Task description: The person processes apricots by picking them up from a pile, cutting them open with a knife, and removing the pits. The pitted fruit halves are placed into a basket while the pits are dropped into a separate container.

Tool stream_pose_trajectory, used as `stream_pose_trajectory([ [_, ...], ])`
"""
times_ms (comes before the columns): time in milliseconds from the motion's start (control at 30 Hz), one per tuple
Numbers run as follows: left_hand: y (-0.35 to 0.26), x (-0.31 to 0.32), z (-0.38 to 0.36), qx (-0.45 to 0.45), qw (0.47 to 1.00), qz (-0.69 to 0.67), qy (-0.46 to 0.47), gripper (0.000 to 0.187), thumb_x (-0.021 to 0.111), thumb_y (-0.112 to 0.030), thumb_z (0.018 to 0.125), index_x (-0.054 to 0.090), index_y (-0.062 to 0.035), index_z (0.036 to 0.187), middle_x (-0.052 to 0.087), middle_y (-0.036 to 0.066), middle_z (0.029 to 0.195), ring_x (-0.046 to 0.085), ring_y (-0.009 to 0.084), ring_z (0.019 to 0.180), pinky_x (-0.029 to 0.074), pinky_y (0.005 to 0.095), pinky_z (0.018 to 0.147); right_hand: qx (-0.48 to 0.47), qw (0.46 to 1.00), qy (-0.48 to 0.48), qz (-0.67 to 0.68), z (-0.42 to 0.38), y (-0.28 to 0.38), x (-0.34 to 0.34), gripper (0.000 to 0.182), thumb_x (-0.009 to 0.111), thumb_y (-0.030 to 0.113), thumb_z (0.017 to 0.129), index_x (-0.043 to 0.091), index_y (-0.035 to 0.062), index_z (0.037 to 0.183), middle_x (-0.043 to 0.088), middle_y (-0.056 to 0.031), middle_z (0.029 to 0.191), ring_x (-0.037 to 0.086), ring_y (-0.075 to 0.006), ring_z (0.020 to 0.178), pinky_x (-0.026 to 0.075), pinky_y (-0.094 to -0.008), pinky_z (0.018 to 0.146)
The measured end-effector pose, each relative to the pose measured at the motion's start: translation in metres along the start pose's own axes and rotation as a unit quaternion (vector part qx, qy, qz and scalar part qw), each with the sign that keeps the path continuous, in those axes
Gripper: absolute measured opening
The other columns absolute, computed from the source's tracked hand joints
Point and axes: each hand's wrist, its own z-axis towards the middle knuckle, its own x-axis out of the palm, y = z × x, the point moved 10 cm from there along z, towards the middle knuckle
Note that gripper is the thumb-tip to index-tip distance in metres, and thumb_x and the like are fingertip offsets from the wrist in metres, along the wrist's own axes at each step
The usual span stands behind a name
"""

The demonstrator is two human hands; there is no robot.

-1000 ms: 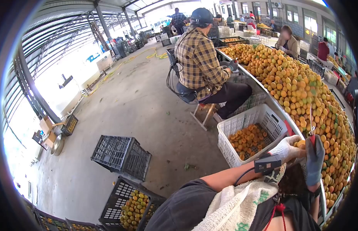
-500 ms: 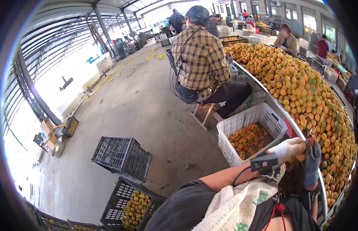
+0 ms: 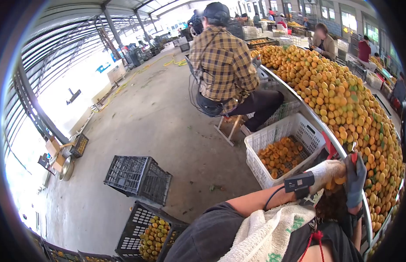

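White-gloved left hand (image 3: 334, 171) | fingers curled round fruit (image 3: 340, 179) | right hand (image 3: 355, 181) upright | fingers gripping red handle (image 3: 354, 158)

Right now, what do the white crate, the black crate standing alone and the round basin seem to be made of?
The white crate looks like matte moulded plastic, from its uniform slotted walls. The black crate seems dull plastic too, judging by its open lattice. The round basin is probably metal, given its greyish sheen, but it's far off.

White glove (image 3: 331, 171), blue-grey glove (image 3: 355, 185), black wrist box (image 3: 299, 182), red cord (image 3: 317, 236)
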Motion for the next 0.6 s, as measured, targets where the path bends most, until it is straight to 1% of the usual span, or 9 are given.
stream_pose_trajectory([
  [67,0.018,-0.019,0.017,-0.015,0.998,-0.054,-0.009,0.026,0.061,-0.029,0.093,0.06,-0.0061,0.104,0.062,0.007,0.093,0.063,0.0177,0.085,0.053,0.0342,0.07,-0.16,0.979,-0.044,-0.122,-0.006,-0.001,-0.014,0.01,0.064,0.011,0.093,0.064,0.0007,0.096,0.054,-0.0064,0.074,0.049,-0.0092,0.07,0.044,-0.027,0.063],
  [133,-0.004,-0.029,0.01,0.104,0.992,0.056,-0.034,0.031,0.055,-0.028,0.097,0.058,-0.0056,0.118,0.064,0.009,0.104,0.063,0.0189,0.093,0.053,0.0336,0.081,-0.199,0.966,-0.089,-0.14,-0.008,0.048,-0.029,0.011,0.065,0.012,0.092,0.067,0.0016,0.095,0.059,-0.0097,0.076,0.054,-0.0109,0.07,0.045,-0.0278,0.062],
  [167,-0.009,-0.011,0.008,0.038,0.997,-0.061,0.002,0.032,0.052,-0.024,0.097,0.057,-0.0058,0.124,0.064,0.01,0.105,0.064,0.02,0.094,0.053,0.0342,0.084,-0.132,0.966,-0.071,-0.212,-0.001,0.038,-0.036,0.013,0.064,0.014,0.093,0.068,0.0029,0.097,0.062,-0.0121,0.076,0.056,-0.0133,0.067,0.045,-0.0291,0.06],
  [200,-0.012,-0.007,0.004,0.046,0.993,-0.102,-0.031,0.038,0.052,-0.029,0.099,0.052,-0.0072,0.13,0.062,0.013,0.103,0.066,0.0257,0.086,0.057,0.0393,0.074,-0.059,0.982,-0.083,-0.157,-0.003,0.023,-0.047,0.014,0.064,0.016,0.093,0.068,0.0039,0.099,0.061,-0.0105,0.071,0.056,-0.0123,0.064,0.045,-0.0291,0.058],
  [300,0.001,0.002,0.018,0.02,0.989,-0.148,0.014,0.044,0.057,-0.024,0.095,0.046,-0.0085,0.136,0.062,0.014,0.098,0.065,0.025,0.084,0.057,0.0389,0.073,-0.044,0.991,-0.107,0.059,-0.007,0.006,-0.069,0.019,0.064,0.019,0.095,0.066,0.0014,0.101,0.062,-0.0034,0.073,0.051,-0.0075,0.057,0.041,-0.0251,0.051],
  [333,0.003,0.002,0.022,0.017,0.988,-0.155,0.0,0.047,0.059,-0.022,0.094,0.045,-0.0084,0.137,0.062,0.015,0.097,0.065,0.0254,0.083,0.057,0.0392,0.072,-0.023,0.972,-0.117,0.202,-0.008,-0.009,-0.071,0.02,0.063,0.02,0.096,0.065,0.0005,0.1,0.064,-0.0021,0.075,0.051,-0.0067,0.056,0.04,-0.0234,0.049],
  [400,0.001,0.011,0.024,0.029,0.994,-0.1,0.027,0.053,0.062,-0.02,0.092,0.041,-0.0083,0.139,0.062,0.016,0.094,0.065,0.0263,0.082,0.057,0.0394,0.072,0.075,0.962,-0.054,0.255,-0.016,0.02,-0.073,0.022,0.052,0.017,0.101,0.066,0.0001,0.104,0.066,-0.0055,0.083,0.056,-0.0088,0.054,0.041,-0.0215,0.047],
  [567,0.017,0.025,0.044,0.023,0.997,-0.062,0.042,0.064,0.07,-0.015,0.081,0.041,-0.009,0.138,0.06,0.014,0.094,0.064,0.027,0.079,0.054,0.0379,0.067,0.129,0.95,-0.024,0.284,-0.024,0.001,-0.075,0.018,0.058,0.022,0.098,0.06,0.004,0.095,0.069,-0.0049,0.087,0.059,-0.0059,0.054,0.044,-0.0199,0.046],
  [600,0.018,0.028,0.045,0.021,0.998,-0.054,0.033,0.063,0.07,-0.014,0.081,0.041,-0.009,0.137,0.059,0.013,0.097,0.063,0.0264,0.078,0.053,0.0372,0.066,0.139,0.939,-0.055,0.31,-0.025,-0.006,-0.073,0.021,0.064,0.025,0.094,0.062,0.0047,0.089,0.062,0.0005,0.068,0.055,-0.0037,0.048,0.04,-0.0189,0.041],
])
